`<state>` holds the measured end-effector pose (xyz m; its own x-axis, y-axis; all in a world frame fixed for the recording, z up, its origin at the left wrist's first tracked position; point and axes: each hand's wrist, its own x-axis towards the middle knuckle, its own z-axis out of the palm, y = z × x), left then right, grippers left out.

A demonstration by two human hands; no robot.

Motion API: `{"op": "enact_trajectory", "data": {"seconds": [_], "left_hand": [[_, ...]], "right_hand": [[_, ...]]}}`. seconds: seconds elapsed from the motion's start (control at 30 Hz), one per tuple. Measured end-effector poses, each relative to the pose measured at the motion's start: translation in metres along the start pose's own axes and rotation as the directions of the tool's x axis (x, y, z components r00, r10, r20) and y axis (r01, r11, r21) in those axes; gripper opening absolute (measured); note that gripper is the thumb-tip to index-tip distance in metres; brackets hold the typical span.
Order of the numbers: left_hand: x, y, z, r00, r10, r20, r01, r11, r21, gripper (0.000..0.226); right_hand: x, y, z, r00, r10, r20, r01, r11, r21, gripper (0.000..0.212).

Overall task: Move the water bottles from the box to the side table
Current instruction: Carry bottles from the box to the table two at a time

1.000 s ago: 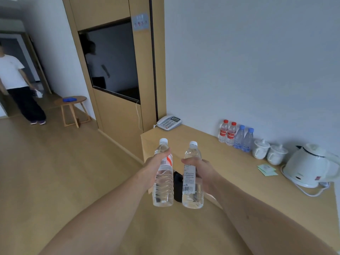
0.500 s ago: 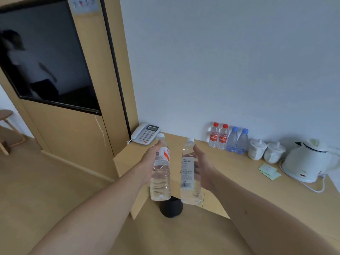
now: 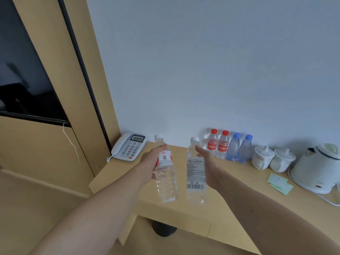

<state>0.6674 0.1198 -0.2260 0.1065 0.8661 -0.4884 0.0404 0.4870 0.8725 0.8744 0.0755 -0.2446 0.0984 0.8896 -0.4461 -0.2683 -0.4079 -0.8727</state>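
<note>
Clear plastic everywhere: L hand point(image 3: 150, 165) has its grip wrapped round a white-capped bottle w/ red label point(image 3: 165, 169), tilted over the wooden worktop point(image 3: 239, 183). R hand point(image 3: 208, 167) holds a 2nd bottle point(image 3: 195, 172) upright, thumb up by the neck; its grip looks loose, fingers hidden behind. Phone point(image 3: 128, 146) sits far left on the worktop. Behind: two red-cap bottles point(image 3: 218, 144), two blue ones point(image 3: 239, 148), two lidded cups point(image 3: 272, 160), kettle point(image 3: 318, 167), green cards point(image 3: 278, 183). Vs 0.5 s ago, both held bottles are now further over the worktop.
</note>
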Motion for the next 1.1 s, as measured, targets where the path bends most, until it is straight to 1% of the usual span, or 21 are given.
{"op": "enact_trajectory", "data": {"seconds": [0.1, 0.17, 0.2, 0.27, 0.33, 0.43, 0.53, 0.6, 0.7, 0.83, 0.87, 0.97, 1.0, 1.03, 1.1], "left_hand": [[0.038, 0.022, 0.006, 1.0, 0.011, -0.023, -0.009, 0.997, 0.07, 0.031], [0.066, 0.038, 0.01, 0.999, 0.013, -0.031, -0.01, 0.995, 0.096, 0.031], [0.081, 0.045, 0.013, 0.999, 0.026, -0.036, -0.021, 0.993, 0.115, 0.036], [0.109, 0.058, 0.021, 0.998, 0.057, -0.04, -0.05, 0.986, 0.159, 0.046], [0.136, 0.068, 0.029, 0.997, 0.068, -0.026, -0.061, 0.976, 0.208, 0.05], [0.168, 0.071, 0.043, 0.998, 0.053, -0.028, -0.044, 0.967, 0.251, 0.048], [0.193, 0.068, 0.054, 0.996, 0.061, -0.064, -0.04, 0.958, 0.285, 0.041], [0.209, 0.068, 0.059, 0.996, 0.062, -0.066, -0.039, 0.951, 0.307, 0.042], [0.231, 0.07, 0.067, 0.998, 0.054, -0.034, -0.039, 0.934, 0.356, 0.041], [0.254, 0.075, 0.076, 0.997, 0.078, 0.009, -0.074, 0.895, 0.439, 0.041], [0.259, 0.076, 0.078, 0.996, 0.083, 0.023, -0.084, 0.886, 0.456, 0.043], [0.273, 0.081, 0.082, 0.992, 0.105, 0.076, -0.129, 0.853, 0.506, 0.046], [0.277, 0.083, 0.084, 0.99, 0.111, 0.089, -0.141, 0.846, 0.514, 0.047], [0.28, 0.085, 0.085, 0.988, 0.116, 0.099, -0.151, 0.843, 0.516, 0.047], [0.285, 0.087, 0.089, 0.986, 0.123, 0.115, -0.164, 0.849, 0.502, 0.048]], "right_hand": [[0.043, -0.019, -0.003, 1.0, -0.021, -0.006, 0.021, 1.0, 0.016, 0.042], [0.069, -0.033, -0.005, 1.0, -0.011, 0.025, 0.01, 0.999, 0.032, 0.037], [0.082, -0.038, -0.007, 0.999, -0.014, 0.031, 0.013, 1.0, 0.022, 0.037], [0.108, -0.048, -0.013, 1.0, -0.028, -0.005, 0.028, 0.999, -0.039, 0.039], [0.13, -0.057, -0.018, 0.998, -0.05, -0.044, 0.045, 0.994, -0.102, 0.041], [0.153, -0.066, -0.024, 0.995, -0.058, -0.083, 0.048, 0.991, -0.126, 0.046], [0.176, -0.071, -0.029, 0.985, -0.094, -0.145, 0.068, 0.982, -0.174, 0.045], [0.188, -0.074, -0.031, 0.971, -0.13, -0.199, 0.086, 0.972, -0.218, 0.046], [0.201, -0.078, -0.032, 0.951, -0.17, -0.257, 0.089, 0.949, -0.301, 0.06], [0.215, -0.078, -0.033, 0.917, -0.202, -0.343, 0.066, 0.927, -0.37, 0.069], [0.218, -0.078, -0.033, 0.905, -0.205, -0.371, 0.054, 0.923, -0.38, 0.068], [0.226, -0.082, -0.033, 0.849, -0.242, -0.47, -0.001, 0.888, -0.46, 0.04], [0.229, -0.083, -0.033, 0.834, -0.25, -0.492, -0.025, 0.874, -0.485, 0.036], [0.232, -0.085, -0.034, 0.822, -0.256, -0.508, -0.047, 0.86, -0.508, 0.036], [0.237, -0.086, -0.034, 0.803, -0.266, -0.533, -0.098, 0.823, -0.559, 0.042]]}}
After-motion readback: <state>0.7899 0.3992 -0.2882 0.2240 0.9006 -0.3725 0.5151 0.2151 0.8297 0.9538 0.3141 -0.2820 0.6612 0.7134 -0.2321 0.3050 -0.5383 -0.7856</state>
